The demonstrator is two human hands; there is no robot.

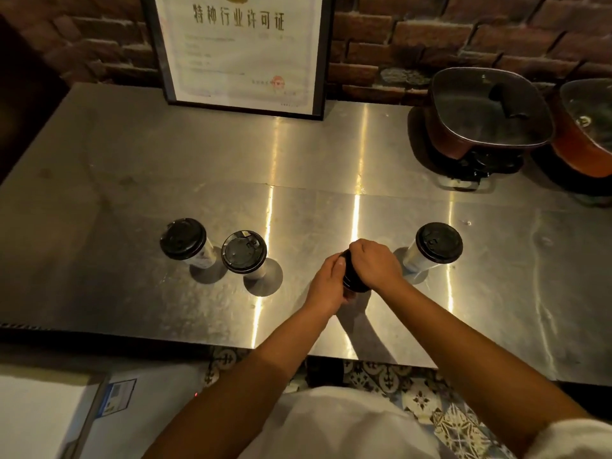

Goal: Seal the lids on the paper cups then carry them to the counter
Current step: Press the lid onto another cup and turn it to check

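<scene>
Several white paper cups with black lids stand on a steel table (132, 180). Two of them, one (182, 239) beside the other (244, 256), are at the left, and a third cup (438, 242) is at the right. Between them a fourth cup (353, 282) is mostly hidden by my hands; only the edge of its black lid shows. My left hand (326, 286) wraps its left side. My right hand (372, 265) lies on top of the lid, fingers curled over it.
A framed certificate (241, 51) leans on the brick wall at the back. Two lidded electric pots, one (486, 114) next to the other (586, 127), sit at the back right. White boxes (49, 415) lie below the table's near edge, at the lower left.
</scene>
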